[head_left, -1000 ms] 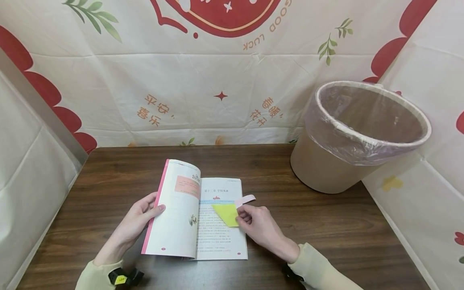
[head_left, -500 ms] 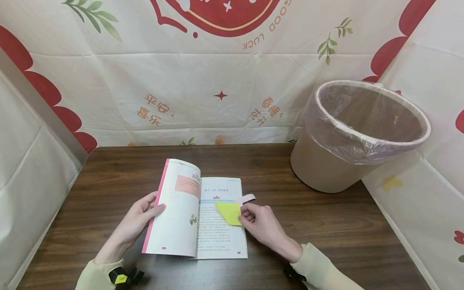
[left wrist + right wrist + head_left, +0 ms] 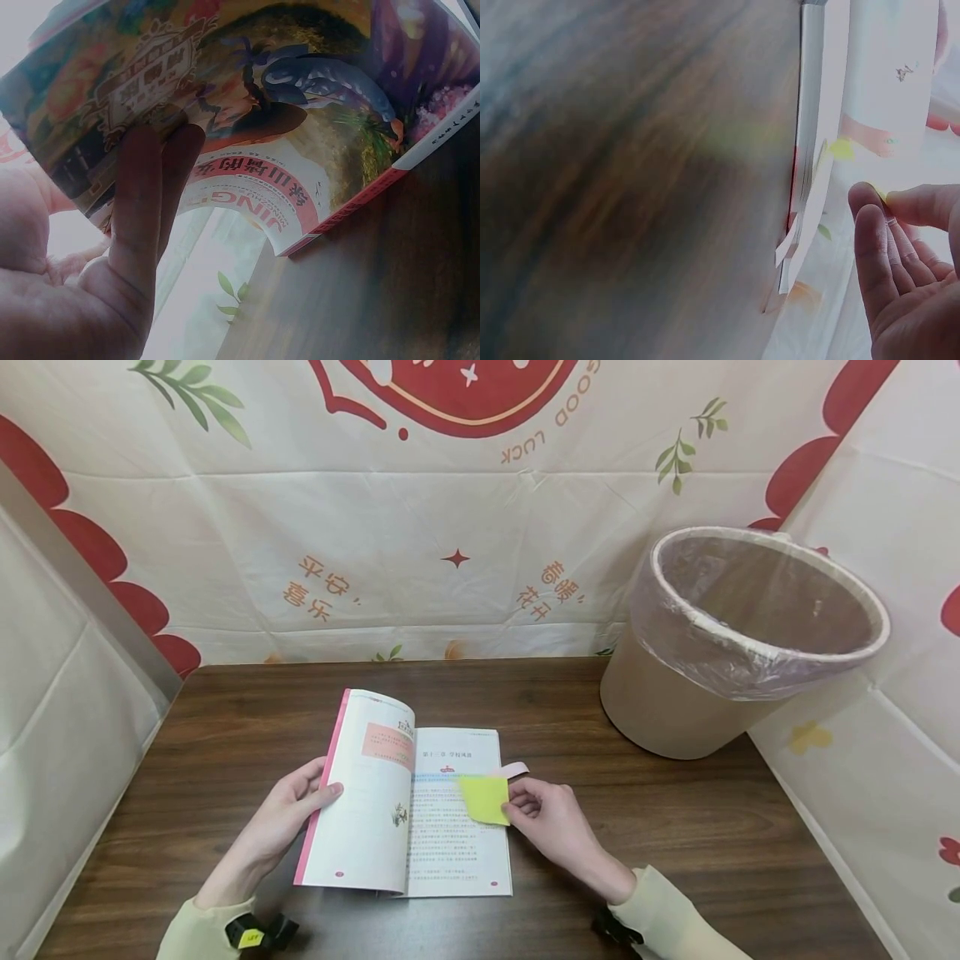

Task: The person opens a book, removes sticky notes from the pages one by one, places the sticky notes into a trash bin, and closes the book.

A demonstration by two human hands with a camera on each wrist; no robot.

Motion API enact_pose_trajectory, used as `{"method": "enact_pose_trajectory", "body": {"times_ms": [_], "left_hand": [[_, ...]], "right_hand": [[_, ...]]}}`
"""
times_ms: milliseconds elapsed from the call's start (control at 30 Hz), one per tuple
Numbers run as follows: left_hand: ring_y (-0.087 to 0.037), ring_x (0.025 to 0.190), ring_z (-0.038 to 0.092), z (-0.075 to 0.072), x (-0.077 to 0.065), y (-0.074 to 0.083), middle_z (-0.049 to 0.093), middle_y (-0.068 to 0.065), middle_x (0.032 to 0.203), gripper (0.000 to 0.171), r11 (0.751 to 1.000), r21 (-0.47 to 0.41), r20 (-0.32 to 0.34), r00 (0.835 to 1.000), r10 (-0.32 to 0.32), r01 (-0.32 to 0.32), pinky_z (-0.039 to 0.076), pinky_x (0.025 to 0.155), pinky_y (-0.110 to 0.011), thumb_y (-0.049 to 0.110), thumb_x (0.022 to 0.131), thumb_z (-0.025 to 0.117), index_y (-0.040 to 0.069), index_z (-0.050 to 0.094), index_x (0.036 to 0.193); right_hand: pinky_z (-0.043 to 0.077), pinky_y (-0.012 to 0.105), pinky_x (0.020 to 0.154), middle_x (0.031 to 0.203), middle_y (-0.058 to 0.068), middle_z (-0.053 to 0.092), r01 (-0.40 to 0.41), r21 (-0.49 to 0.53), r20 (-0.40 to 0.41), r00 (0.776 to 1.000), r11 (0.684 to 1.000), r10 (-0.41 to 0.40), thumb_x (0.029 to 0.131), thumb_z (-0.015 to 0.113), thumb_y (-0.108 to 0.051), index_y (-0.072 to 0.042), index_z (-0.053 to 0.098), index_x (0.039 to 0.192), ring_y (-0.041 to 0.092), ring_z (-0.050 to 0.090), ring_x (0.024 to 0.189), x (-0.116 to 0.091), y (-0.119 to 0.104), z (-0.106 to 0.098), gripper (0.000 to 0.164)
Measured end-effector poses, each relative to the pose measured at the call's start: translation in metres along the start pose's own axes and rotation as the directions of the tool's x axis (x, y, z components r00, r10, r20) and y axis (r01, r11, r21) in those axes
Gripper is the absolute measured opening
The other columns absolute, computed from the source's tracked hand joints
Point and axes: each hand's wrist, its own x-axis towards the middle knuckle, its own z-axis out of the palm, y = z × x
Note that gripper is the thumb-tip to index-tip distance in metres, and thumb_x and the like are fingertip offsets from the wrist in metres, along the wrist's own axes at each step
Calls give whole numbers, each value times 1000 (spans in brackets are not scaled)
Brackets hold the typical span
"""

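An open book (image 3: 455,852) lies on the table, its left-hand pages and cover raised. My left hand (image 3: 288,806) holds that raised side by its outer edge, thumb on the page; the left wrist view shows the fingers against the illustrated cover (image 3: 322,82). Between thumb and fingertips, my right hand (image 3: 557,827) pinches a yellow sticky note (image 3: 485,799) by its right edge, over the right page. In the right wrist view the pinched note is mostly hidden by the fingers. A pale pink paper strip (image 3: 513,770) sticks out from the book's right edge, just above the right hand.
A beige waste bin (image 3: 675,710) with a clear plastic liner stands at the table's back right corner. Printed cloth (image 3: 420,527) hangs behind the brown wooden table (image 3: 225,710) and along its sides.
My right hand has drawn the yellow sticky note rightward across the page, towards the book's outer edge. The left hand and the book have stayed where they were.
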Motion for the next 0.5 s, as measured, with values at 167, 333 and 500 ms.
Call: {"method": "enact_pose_trajectory", "body": {"times_ms": [167, 333, 500], "left_hand": [[-31, 92, 68, 0, 0, -1, 67, -13, 113, 57, 1000, 6, -5, 1000, -3, 3, 55, 76, -43, 19, 97, 57, -4, 33, 142], [-31, 92, 68, 0, 1, -1, 67, -13, 113, 57, 1000, 12, -2, 1000, -2, 2, 55, 76, -43, 19, 96, 58, -4, 33, 143], [-31, 92, 68, -1, 1, -1, 67, -13, 113, 57, 1000, 14, -2, 1000, -4, 4, 55, 76, -43, 19, 96, 58, -4, 33, 142]], "right_hand": [[53, 21, 63, 75, -9, 65, -35, 11, -13, 999, 999, 35, 81, 72, -6, -9, 69, 88, 3, 61, 68, -1, 1, -4, 8], [53, 21, 64, 75, -10, 65, -54, 14, -24, 998, 998, 54, 81, 72, -5, -9, 69, 88, 3, 61, 68, -2, 1, -8, 8], [53, 22, 62, 74, -9, 65, -56, 31, -61, 996, 998, 58, 80, 73, -4, -8, 70, 88, 4, 62, 67, 0, 1, -15, 8]]}}
